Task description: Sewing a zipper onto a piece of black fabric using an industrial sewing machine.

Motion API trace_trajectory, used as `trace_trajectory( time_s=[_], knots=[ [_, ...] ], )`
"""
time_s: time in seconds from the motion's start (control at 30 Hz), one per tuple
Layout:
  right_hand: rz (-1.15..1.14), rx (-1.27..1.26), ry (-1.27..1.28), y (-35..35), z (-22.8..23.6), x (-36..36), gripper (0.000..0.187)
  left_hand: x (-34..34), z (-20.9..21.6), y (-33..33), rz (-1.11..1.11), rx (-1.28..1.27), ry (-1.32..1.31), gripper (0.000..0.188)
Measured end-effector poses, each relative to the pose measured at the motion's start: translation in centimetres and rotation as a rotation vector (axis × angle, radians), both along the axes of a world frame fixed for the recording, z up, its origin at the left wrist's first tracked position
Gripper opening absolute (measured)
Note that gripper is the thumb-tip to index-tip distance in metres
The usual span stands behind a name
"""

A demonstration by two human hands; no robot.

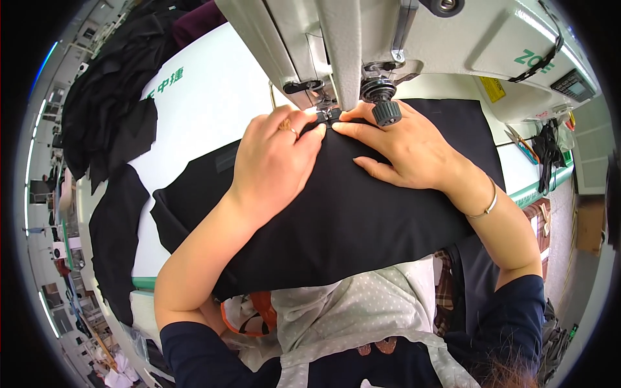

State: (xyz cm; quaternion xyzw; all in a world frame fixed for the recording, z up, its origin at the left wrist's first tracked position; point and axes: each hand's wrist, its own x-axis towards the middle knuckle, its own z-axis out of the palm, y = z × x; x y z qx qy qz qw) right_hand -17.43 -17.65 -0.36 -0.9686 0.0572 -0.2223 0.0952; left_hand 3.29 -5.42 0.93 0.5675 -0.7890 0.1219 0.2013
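Observation:
A large piece of black cloth (362,226) lies across the white sewing machine bed and hangs toward my lap. Its upper edge runs under the presser foot (328,116) of the sewing machine (446,48). My left hand (272,158), with a ring on it, is closed on the cloth just left of the foot, thumb and forefinger near together. On the other side, my right hand (414,152) rests open on the cloth; its forefinger points at the foot and its thumb stands apart. The needle tip is too small to make out.
A dark tension knob (387,113) juts out above my right fingers. More black cloth pieces (107,97) are heaped at the left, with one piece (116,239) hanging over the table edge. Scissors (521,143) and black strips (548,155) lie at the right.

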Motion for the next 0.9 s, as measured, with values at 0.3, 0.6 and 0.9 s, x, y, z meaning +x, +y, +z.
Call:
trace_trajectory(
  time_s=[0.3, 0.6, 0.9],
  knots=[
    [0.014, 0.013, -0.011, 0.2, 0.1, 0.3, 0.036, -0.3, -0.8, 1.2, 0.002, 0.029, -0.032, 0.038],
    [0.005, 0.046, -0.041, 0.1, 0.3, 0.3, 0.031, -0.4, -0.7, 1.1, 0.011, 0.005, -0.019, 0.033],
    [0.009, 0.041, -0.037, -0.1, 0.4, 0.4, 0.028, -0.1, -1.3, 0.8, 0.027, 0.041, -0.010, 0.033]
  ],
)
